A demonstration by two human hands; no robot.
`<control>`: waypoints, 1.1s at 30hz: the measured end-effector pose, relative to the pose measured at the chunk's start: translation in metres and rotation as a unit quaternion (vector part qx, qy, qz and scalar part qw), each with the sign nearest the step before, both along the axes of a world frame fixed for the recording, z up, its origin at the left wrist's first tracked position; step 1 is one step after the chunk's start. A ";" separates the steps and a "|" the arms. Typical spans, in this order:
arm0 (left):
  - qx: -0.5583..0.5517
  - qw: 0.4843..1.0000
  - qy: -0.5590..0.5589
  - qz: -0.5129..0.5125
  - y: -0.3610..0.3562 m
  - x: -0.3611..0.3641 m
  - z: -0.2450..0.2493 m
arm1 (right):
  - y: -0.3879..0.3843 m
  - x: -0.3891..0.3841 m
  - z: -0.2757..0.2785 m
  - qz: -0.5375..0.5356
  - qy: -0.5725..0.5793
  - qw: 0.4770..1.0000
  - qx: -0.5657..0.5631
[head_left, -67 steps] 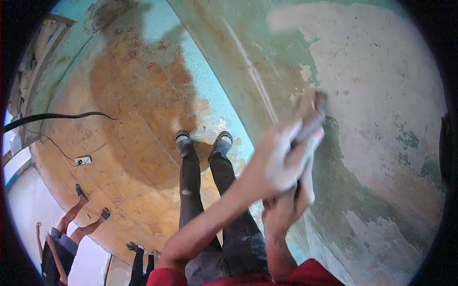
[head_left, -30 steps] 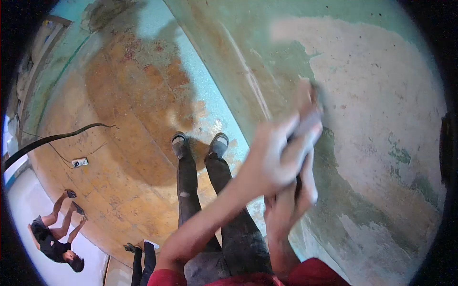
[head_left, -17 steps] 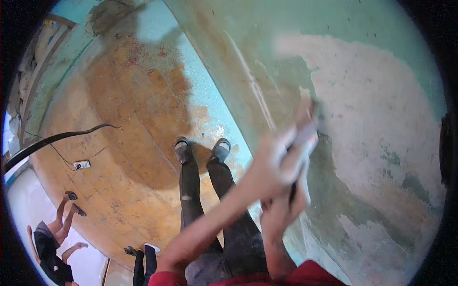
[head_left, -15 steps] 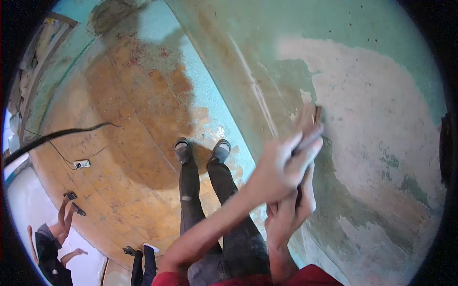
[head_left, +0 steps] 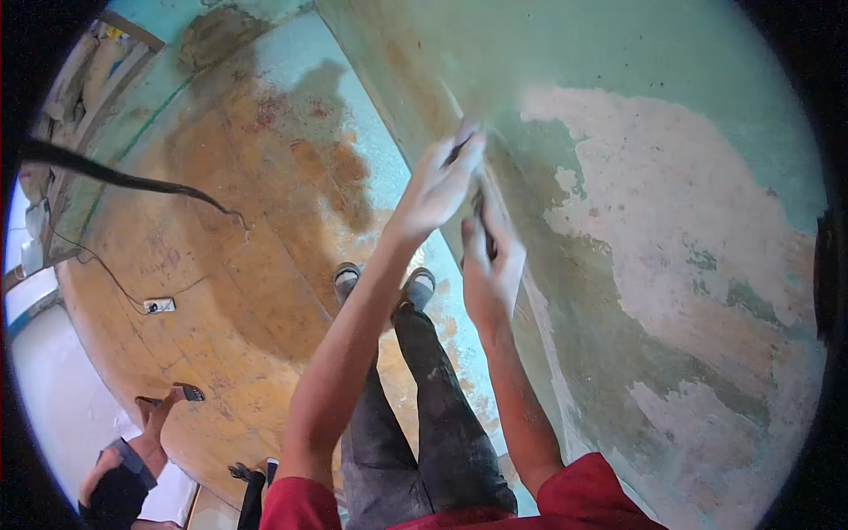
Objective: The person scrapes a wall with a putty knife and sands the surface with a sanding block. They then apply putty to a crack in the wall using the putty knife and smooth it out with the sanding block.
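A narrow, dark hand tool that looks like a scraper [head_left: 480, 210] is blurred by motion close over the green wall [head_left: 618, 53]. My left hand [head_left: 439, 185] is closed around its upper end, where a greyish tip sticks out past the fingers. Lower down and to the right, my right hand [head_left: 495, 274] grips the dark handle, with the thumb up along it. Both arms reach forward, overlapping the wall's lower strip near the floor line. To the right of the hands spreads a large pale patch [head_left: 671, 185] of bare wall with ragged paint edges.
My feet [head_left: 419, 284] stand on the worn orange-brown floor [head_left: 256, 265] beside the wall. A black cable [head_left: 132, 178] hangs in at the left, above a white power strip [head_left: 160, 306]. Another person [head_left: 124, 477] is at the lower left, with a second person's dark-clothed legs [head_left: 253, 495] nearby.
Both hands have moved left and up in view with the tool, away from the pale patch to the wall's lower strip. The person at lower left has shifted.
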State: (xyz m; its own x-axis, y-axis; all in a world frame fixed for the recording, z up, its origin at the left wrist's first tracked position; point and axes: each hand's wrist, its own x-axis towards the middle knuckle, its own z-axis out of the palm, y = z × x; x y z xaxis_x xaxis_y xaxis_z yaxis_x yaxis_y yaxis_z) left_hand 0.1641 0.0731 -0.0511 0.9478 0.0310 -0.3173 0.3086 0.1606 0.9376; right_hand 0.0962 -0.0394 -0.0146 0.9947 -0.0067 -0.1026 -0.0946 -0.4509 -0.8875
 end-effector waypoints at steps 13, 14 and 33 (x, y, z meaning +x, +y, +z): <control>-0.072 0.888 0.437 0.122 0.059 -0.311 -0.102 | -0.132 -0.188 -0.028 0.020 0.326 0.938 -0.116; -0.077 0.894 0.424 0.120 0.057 -0.308 -0.100 | -0.123 -0.177 -0.014 0.006 0.368 0.924 -0.105; 0.016 0.940 -0.064 0.336 -0.051 0.089 -0.133 | -0.126 -0.172 -0.074 0.024 0.427 0.904 -0.021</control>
